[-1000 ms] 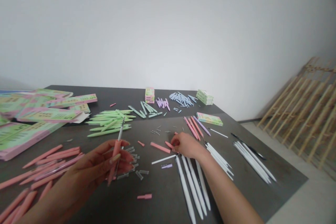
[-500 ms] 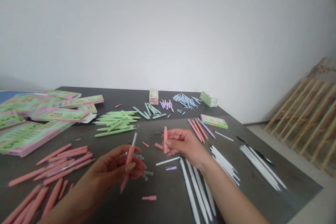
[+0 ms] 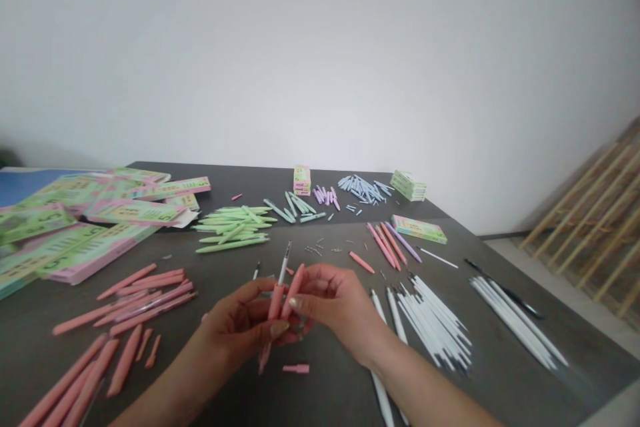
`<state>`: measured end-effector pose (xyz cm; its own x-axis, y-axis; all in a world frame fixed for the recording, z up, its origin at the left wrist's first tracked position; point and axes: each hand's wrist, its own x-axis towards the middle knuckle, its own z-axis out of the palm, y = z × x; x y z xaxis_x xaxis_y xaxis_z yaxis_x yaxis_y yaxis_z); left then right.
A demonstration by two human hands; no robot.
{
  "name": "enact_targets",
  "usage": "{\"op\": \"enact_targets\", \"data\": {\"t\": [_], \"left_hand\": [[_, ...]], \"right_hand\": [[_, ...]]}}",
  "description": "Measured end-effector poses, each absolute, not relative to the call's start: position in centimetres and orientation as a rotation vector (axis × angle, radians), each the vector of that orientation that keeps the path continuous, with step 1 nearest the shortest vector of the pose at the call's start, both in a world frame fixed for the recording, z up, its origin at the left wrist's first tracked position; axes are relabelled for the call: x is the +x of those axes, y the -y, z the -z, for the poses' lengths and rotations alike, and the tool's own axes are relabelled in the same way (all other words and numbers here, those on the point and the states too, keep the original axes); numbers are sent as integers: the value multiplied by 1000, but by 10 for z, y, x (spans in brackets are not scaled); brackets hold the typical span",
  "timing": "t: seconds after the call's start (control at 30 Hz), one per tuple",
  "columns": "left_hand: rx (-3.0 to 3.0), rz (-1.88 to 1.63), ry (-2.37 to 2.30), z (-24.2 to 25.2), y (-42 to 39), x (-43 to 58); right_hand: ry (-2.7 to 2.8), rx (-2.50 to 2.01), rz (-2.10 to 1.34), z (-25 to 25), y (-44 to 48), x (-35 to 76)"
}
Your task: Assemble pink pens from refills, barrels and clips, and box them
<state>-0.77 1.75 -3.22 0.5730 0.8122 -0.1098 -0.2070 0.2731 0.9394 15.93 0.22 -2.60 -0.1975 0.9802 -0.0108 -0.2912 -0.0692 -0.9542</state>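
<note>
My left hand (image 3: 247, 320) is closed on a pink pen barrel (image 3: 276, 301), with a pale refill (image 3: 285, 263) standing out of its top. Between the thumb and fingers of my right hand (image 3: 333, 300) is a pink pen tip section (image 3: 294, 287), held tilted right beside the barrel. The two hands are close together, and some fingers are hidden behind the parts. Below them on the table lies a small pink clip piece (image 3: 297, 368). Tiny springs (image 3: 313, 250) are scattered beyond my hands.
Pink barrels (image 3: 145, 300) lie at left, in front of flat cartons (image 3: 100, 253). Green barrels (image 3: 235, 227), purple parts (image 3: 327, 197) and blue parts (image 3: 365, 188) lie farther back. White refills (image 3: 435, 320) and white pens (image 3: 517, 323) spread to the right. A wooden rack (image 3: 595, 213) stands past the table.
My right hand has brought the pink tip section left and down, up against the barrel in my left hand. The view has shifted slightly.
</note>
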Motion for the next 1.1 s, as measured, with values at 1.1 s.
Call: {"op": "enact_targets", "data": {"t": [1.1], "left_hand": [[1297,-943,-696,58,33,20]], "right_hand": [[1075,-771,-1099,4,3,191]]}}
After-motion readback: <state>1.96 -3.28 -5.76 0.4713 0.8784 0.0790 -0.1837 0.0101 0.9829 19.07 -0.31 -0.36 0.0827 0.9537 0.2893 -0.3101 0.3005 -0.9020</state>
